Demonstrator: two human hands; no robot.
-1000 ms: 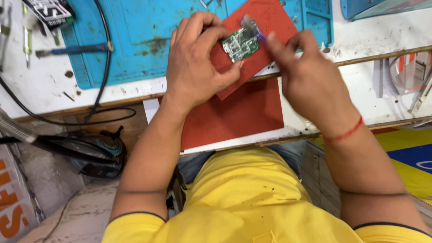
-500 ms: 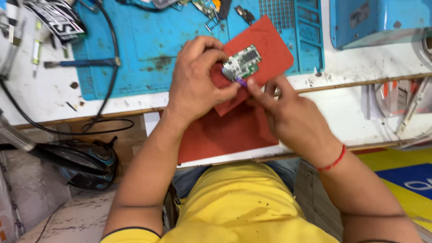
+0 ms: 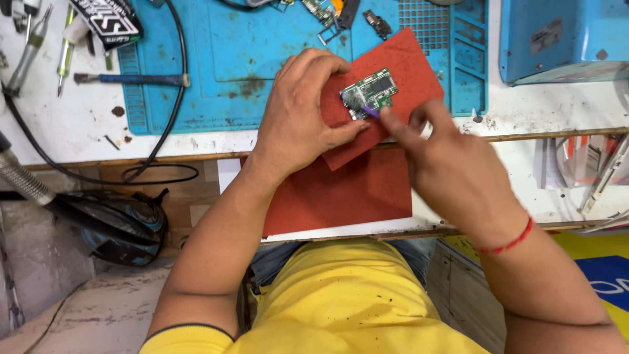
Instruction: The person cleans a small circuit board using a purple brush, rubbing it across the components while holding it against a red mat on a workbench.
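Two hands working one small circuit board (image 3: 370,93).
My left hand (image 3: 303,115) is pinning it on the red mat (image 3: 419,72); right hand (image 3: 445,167) fingers are pinching a purple tool (image 3: 368,111), needing steady pressure.

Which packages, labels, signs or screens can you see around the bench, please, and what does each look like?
Black packet: top left of the bench, on the blue mat's corner, flat, black with white print.
Grey label: on the blue box at top right, small tilted rectangle.
Yellow and blue printed sheet: bottom right, by the right forearm, partly cut off.
No screens show.
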